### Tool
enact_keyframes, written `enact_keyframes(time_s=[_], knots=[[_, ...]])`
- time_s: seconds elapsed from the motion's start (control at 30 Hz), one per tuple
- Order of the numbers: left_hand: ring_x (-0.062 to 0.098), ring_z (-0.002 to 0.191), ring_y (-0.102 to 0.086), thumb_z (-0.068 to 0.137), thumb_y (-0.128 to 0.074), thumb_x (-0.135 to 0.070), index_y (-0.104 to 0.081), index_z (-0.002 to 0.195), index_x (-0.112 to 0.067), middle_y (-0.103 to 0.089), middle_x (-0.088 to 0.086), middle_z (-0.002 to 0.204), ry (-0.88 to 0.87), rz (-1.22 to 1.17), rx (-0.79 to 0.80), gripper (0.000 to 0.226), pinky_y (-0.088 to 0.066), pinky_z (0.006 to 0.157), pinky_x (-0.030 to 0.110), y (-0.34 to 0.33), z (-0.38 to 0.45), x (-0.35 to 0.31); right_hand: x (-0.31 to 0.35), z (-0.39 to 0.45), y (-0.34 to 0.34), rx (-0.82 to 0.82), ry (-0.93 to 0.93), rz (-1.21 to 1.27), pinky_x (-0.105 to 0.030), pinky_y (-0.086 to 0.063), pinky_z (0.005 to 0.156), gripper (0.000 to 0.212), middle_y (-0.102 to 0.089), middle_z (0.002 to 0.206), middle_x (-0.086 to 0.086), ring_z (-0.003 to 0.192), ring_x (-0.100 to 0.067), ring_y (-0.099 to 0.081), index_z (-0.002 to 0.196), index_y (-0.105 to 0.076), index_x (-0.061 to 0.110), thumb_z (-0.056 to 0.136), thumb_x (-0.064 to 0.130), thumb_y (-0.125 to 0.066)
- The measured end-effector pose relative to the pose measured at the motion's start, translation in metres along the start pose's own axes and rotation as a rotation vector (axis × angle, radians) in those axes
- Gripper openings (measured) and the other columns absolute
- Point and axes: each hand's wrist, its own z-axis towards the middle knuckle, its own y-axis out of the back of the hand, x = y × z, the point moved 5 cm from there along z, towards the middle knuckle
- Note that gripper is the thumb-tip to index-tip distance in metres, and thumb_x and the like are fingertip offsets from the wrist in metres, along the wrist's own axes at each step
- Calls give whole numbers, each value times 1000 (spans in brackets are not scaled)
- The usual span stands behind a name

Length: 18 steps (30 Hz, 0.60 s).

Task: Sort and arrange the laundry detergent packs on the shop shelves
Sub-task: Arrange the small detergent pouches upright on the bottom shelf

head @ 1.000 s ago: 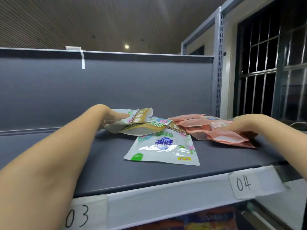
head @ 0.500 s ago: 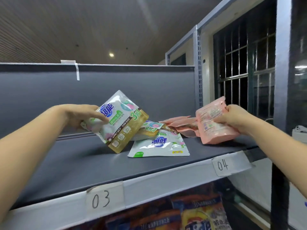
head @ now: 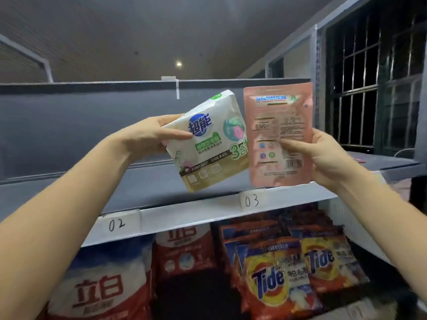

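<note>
My left hand (head: 152, 137) grips a white, green and gold detergent pack (head: 208, 144) by its left edge, tilted, front side toward me. My right hand (head: 323, 158) pinches a pink detergent pack (head: 277, 125) at its right edge, upright, printed back with a barcode facing me. Both packs are held in the air side by side above the grey shelf (head: 161, 188). The pink pack overlaps the white pack's right edge.
White tags reading 02 (head: 117, 224) and 03 (head: 251, 200) sit on the shelf's front rail. Below stand red-and-white detergent bags (head: 101, 287) at left and orange Tide bags (head: 275, 278) at right. A barred window (head: 374, 84) is at far right.
Both hands lifted one pack each off the pile and raised them higher. My view swung left and down, so the 04 tag and the pile left view and the lower shelf appeared.
</note>
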Motion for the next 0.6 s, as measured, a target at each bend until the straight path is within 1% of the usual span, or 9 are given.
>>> enact_keyframes(time_s=[0.1,0.2,0.27,0.33,0.37,0.4,0.47,0.5,0.6], knots=[[25,110,-63,81,-62,-18,-54,131,-25,-64,6,123,-74,-81,-5,51,-56,81,34,1,-47,-4,-11,-21,-50,30,-10,101,-29,-58,67,63,-74,94,-1,89,-17,-71,109,-61,10,49,23,-75],[22,101,-65,77,-64,-11,-55,128,-22,-64,8,120,-130,-225,-52,53,-57,72,32,5,-92,1,-26,-43,-89,31,-31,220,-29,-58,66,63,-74,94,-3,87,-19,-71,108,-60,9,48,19,-74],[20,95,-67,64,-72,-11,-49,133,-22,-62,7,121,-101,-437,-188,73,-58,73,34,14,-120,18,-38,-59,-110,13,-54,281,-29,-57,64,60,-74,93,-3,85,-18,-71,105,-61,11,47,18,-75],[21,102,-66,55,-82,-13,-48,136,-22,-61,3,126,-108,-670,-291,88,-58,80,38,18,-148,37,-50,-74,-128,-6,-74,333,-29,-57,64,59,-74,93,-3,84,-17,-71,103,-62,11,46,19,-74],[22,108,-64,55,-85,-14,-53,133,-20,-61,4,128,-144,-787,-283,85,-57,81,39,14,-161,43,-55,-81,-138,-6,-77,364,-29,-58,64,57,-74,92,-3,84,-17,-71,101,-62,11,46,19,-74],[23,111,-64,57,-84,-18,-61,125,-19,-63,6,126,-161,-881,-281,71,-57,79,38,8,-173,48,-61,-88,-148,-1,-82,392,-29,-58,66,55,-74,92,-3,84,-17,-71,100,-63,11,47,18,-73],[23,103,-67,65,-73,-23,-74,105,-19,-69,7,114,-95,-932,-356,41,-58,73,35,-5,-193,62,-75,-101,-167,8,-106,431,-30,-59,68,49,-74,93,-4,85,-17,-71,100,-63,10,52,15,-72],[23,100,-68,70,-67,-23,-74,104,-17,-70,8,111,-42,-886,-415,35,-58,73,35,-10,-201,70,-83,-107,-175,14,-126,449,-31,-59,69,43,-74,95,-5,86,-18,-71,101,-63,10,58,12,-70],[25,105,-66,79,-58,-16,-62,116,-12,-69,11,114,13,-764,-570,38,-57,84,36,-15,-232,92,-107,-128,-190,6,-193,383,-32,-59,72,31,-73,100,-6,90,-19,-71,103,-65,13,73,5,-62]])
